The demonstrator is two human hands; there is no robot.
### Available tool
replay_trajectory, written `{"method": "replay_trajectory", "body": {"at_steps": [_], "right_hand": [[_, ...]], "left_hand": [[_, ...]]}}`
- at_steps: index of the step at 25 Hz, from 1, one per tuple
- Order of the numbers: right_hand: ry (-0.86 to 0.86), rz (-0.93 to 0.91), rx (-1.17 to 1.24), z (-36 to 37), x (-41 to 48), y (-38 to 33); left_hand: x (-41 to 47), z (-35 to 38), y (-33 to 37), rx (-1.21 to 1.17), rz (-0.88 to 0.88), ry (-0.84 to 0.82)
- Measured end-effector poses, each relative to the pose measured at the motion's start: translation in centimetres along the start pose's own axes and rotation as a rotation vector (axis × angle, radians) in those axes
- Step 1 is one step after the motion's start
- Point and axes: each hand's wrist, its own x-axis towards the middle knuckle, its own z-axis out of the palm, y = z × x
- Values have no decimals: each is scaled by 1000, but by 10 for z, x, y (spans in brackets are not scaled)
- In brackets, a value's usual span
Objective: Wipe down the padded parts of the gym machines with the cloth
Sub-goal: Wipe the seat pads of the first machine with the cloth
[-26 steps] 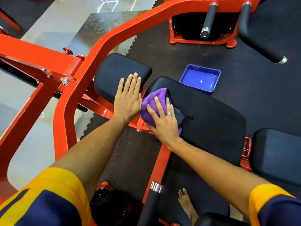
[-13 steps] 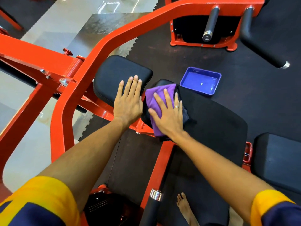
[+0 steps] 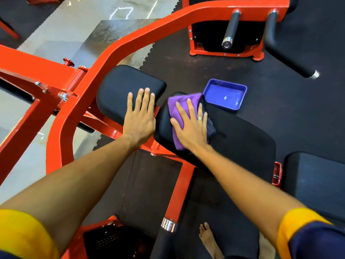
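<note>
A purple cloth [image 3: 183, 103] lies on the far end of the long black pad [image 3: 242, 144] of a red gym machine. My right hand [image 3: 192, 126] presses flat on the cloth with fingers spread, covering its near half. My left hand [image 3: 140, 116] rests flat, fingers apart, on the near edge of a smaller black pad [image 3: 123, 86] just left of the long one; it holds nothing. A third black pad [image 3: 315, 182] sits at the right edge.
The red frame tube [image 3: 130, 42] arcs over the pads from left to top right. A blue plastic tray [image 3: 225, 94] sits on the black floor mat beyond the long pad. Another red machine with black bars [image 3: 231, 27] stands at the top. A bare foot [image 3: 209, 240] shows below.
My right hand has slid the cloth toward the far end of the long pad and flattened on it. My left hand stays on the small pad.
</note>
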Motion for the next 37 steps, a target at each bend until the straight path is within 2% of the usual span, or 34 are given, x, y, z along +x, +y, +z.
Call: {"method": "replay_trajectory", "body": {"at_steps": [2,4,8,11,13,15,18,22,25,27,29,32,35,37], "right_hand": [[-37,99,30,-14,31,18],[-45,219,37,-15,22,44],[-36,224,-145,-8,-16,90],[20,259,-74,-9,24,102],[61,209,26,-10,59,81],[85,50,59,-11,83,53],[16,-106,73,-24,97,52],[-50,88,-12,-38,74,121],[-15,222,-26,-37,77,119],[55,195,15,-26,89,80],[134,76,100,-15,87,42],[84,-5,97,-19,72,63],[81,184,-24,-22,49,123],[75,374,14,-20,47,135]], "left_hand": [[8,2,12,-14,105,29],[19,4,35,-73,189,58],[32,17,73,-184,177,-62],[29,30,84,-170,116,-62],[29,32,85,-166,103,-37],[28,31,85,-153,117,-27],[29,32,83,-156,114,-31],[27,29,84,-148,97,-20],[27,30,85,-145,88,-9],[27,30,85,-144,81,-1],[25,32,85,-133,93,10],[25,30,86,-139,89,33],[27,29,84,-153,85,8],[26,28,85,-146,76,8]]}}
